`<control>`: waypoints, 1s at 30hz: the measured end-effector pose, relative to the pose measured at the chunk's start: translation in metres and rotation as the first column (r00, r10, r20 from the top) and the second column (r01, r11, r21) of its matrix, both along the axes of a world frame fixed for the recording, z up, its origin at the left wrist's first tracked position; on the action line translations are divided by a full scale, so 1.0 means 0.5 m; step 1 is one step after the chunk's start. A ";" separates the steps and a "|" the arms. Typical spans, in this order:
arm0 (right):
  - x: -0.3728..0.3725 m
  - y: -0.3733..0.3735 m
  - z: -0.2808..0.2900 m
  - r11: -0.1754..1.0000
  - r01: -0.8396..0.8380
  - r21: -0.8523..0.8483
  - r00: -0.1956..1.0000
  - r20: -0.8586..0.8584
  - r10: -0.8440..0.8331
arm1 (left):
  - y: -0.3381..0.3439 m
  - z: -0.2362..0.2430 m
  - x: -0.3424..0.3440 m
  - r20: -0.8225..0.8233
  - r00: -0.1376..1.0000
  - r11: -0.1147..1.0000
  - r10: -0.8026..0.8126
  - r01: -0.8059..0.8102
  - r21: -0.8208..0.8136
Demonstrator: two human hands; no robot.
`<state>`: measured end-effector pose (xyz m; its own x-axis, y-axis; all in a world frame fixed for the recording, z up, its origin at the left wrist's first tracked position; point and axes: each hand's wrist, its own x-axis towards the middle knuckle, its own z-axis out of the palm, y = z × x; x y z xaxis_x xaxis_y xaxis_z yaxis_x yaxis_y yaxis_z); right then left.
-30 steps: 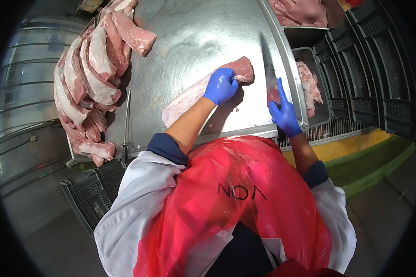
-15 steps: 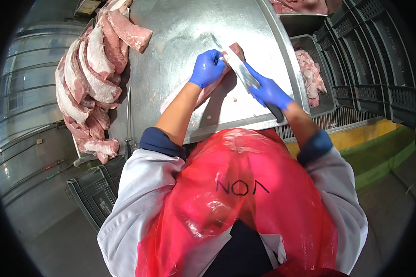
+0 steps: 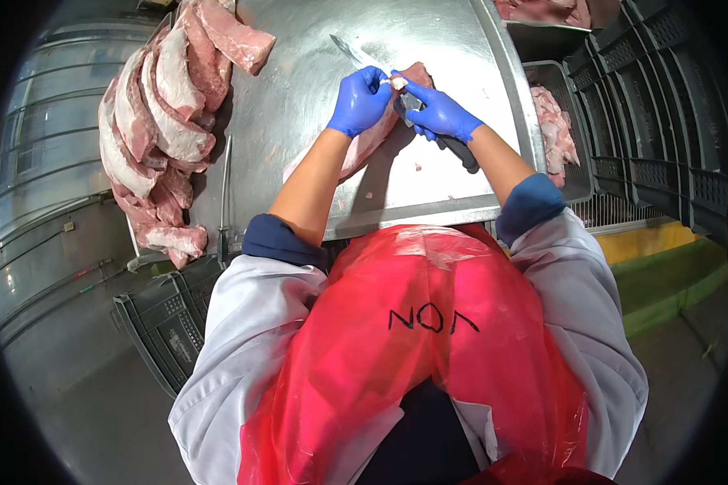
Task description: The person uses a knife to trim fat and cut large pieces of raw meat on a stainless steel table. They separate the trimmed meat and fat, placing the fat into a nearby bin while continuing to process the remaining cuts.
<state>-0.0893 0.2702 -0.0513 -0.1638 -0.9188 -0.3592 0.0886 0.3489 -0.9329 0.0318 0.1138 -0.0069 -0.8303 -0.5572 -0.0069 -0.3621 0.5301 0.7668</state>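
Note:
On the metal work table lies a long cut of raw meat [image 3: 369, 153], pink with a pale fatty side, slanting from lower left to upper right. My left hand [image 3: 361, 103], in a blue glove, is closed at the meat's far end, its fingertips pinching a small whitish bit of fat [image 3: 399, 82]. Wrapped round a dark knife handle [image 3: 459, 153], my right hand [image 3: 445, 115] is also blue-gloved, and its thumb reaches toward the same bit of fat. The knife blade [image 3: 348, 50] points to the far left, its middle partly hidden behind the hands and meat.
Several meat cuts [image 3: 166, 113] are piled at the table's left, with a sharpening steel [image 3: 226, 186] beside them. A grey bin of trimmings [image 3: 552, 133] stands right of the table [image 3: 505, 65], next to stacked dark crates [image 3: 651, 105]. Another crate [image 3: 166, 331] sits lower left.
My right hand has moved left and in toward my left hand, its thumb now by the bit of fat. The knife blade has swung left and lies lower behind the hands.

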 end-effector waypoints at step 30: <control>0.206 -0.031 0.016 0.981 -0.191 -0.022 0.979 -0.072 0.189 | -0.070 0.095 0.067 -0.298 0.895 0.745 0.332 -0.055 0.665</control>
